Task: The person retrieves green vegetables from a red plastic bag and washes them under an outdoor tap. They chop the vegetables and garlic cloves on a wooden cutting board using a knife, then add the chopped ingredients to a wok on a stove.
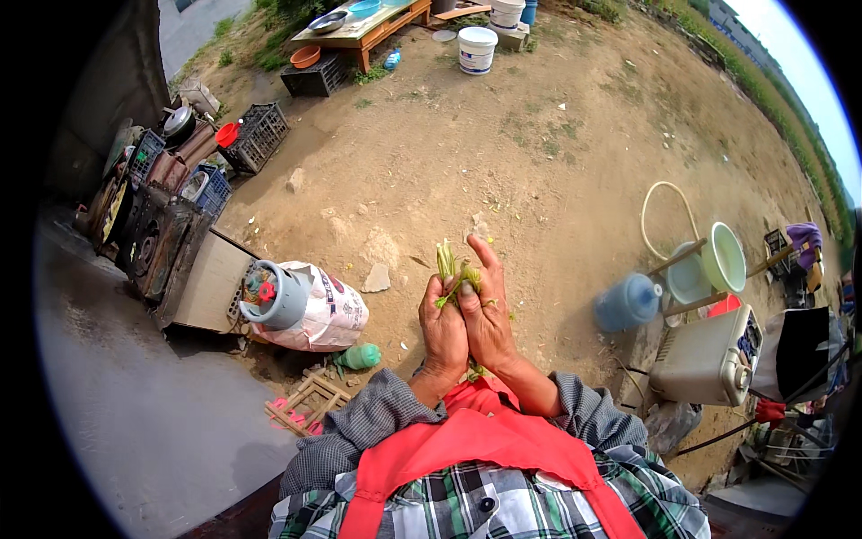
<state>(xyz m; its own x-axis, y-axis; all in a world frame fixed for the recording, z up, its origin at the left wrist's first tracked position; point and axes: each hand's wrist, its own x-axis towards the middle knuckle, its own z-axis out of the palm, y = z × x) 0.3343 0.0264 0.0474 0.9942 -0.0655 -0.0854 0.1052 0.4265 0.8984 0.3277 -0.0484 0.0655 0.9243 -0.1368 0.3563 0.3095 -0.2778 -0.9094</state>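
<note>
We saw dirt ground (575, 171); the red apron (485, 445); just beyond it, the left hand (442, 334), curled, and right hand (490, 325), half folded with forefinger extended, touching, leafy stalks (445, 259) gripped upright between them.

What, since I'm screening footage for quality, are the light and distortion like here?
Head view: daylight brightens the dirt ground, while the gray surface at left is dimmer; head view: the sky is pale; head view: the green field bows with fisheye distortion; head view: left hand and right hand look fairly sharp.
</note>
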